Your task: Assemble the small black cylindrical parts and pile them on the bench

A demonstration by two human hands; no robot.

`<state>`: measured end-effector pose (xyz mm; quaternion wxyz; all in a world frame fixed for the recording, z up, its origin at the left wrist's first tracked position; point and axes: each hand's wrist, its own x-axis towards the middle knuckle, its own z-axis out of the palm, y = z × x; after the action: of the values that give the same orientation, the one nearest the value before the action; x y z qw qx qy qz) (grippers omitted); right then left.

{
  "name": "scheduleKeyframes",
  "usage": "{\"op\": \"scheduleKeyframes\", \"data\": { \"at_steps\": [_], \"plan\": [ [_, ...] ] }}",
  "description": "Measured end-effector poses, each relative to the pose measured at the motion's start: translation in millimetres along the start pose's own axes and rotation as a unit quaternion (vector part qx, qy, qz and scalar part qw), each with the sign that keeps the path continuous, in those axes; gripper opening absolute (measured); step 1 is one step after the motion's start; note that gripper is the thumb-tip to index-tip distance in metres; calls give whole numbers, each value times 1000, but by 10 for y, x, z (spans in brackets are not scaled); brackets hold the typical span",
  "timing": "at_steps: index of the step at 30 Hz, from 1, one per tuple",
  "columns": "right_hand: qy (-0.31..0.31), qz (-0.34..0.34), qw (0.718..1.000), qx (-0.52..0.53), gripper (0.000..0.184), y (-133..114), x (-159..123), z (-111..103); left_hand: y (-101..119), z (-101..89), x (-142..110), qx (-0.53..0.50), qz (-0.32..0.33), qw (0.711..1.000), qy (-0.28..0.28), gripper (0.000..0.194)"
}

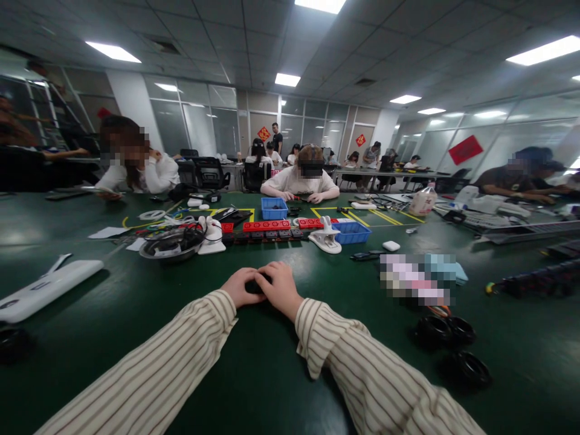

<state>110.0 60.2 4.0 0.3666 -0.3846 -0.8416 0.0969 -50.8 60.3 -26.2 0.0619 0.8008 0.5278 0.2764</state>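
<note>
My left hand (241,286) and my right hand (281,286) meet over the green table (267,380), their fingers curled and touching. Between them shows a small dark patch; whether it is a black part or only shadow, I cannot make out. Beyond the hands runs a row of red and black blocks (266,226). A white clip-shaped stand (327,237) is at the right of that row, and another white stand (211,237) is at its left.
A metal bowl (151,252) of dark parts sits left, near loose cables. Blue bins (273,209) stand farther back. Several black rings (471,368) lie at right, a long white device (49,290) at left. Across the table a person (299,181) works; others sit on both sides.
</note>
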Motion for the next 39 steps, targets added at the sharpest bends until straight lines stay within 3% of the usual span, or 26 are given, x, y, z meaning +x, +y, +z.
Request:
{"op": "scheduleKeyframes", "data": {
  "at_steps": [7, 11, 20, 27, 33, 36, 39],
  "plan": [
    [4, -63, 998, 9, 14, -69, -49, -44, -26, 16, -22, -4, 11, 1000, -17, 47],
    [38, -31, 999, -1, 31, -84, -60, -36, 6, -9, -33, 21, -10, 1000, -12, 54],
    [21, 35, 999, -34, 27, -53, -23, 21, 62, -54, 11, 5, 11, 999, -34, 34],
    [-2, -61, 997, -44, 10, -103, -38, -37, 3, -20, 10, -28, 5, 999, -18, 43],
    [-20, -128, 991, -22, 14, -151, -85, -84, 27, -32, -27, -43, -2, 999, -12, 40],
    [20, -105, 994, -6, 14, -154, -92, -75, 56, -34, -29, -39, 4, 999, -19, 39],
    [49, -30, 998, -12, 27, -114, -76, -40, 82, -34, -32, -17, -3, 1000, -13, 47]
  ]
}}
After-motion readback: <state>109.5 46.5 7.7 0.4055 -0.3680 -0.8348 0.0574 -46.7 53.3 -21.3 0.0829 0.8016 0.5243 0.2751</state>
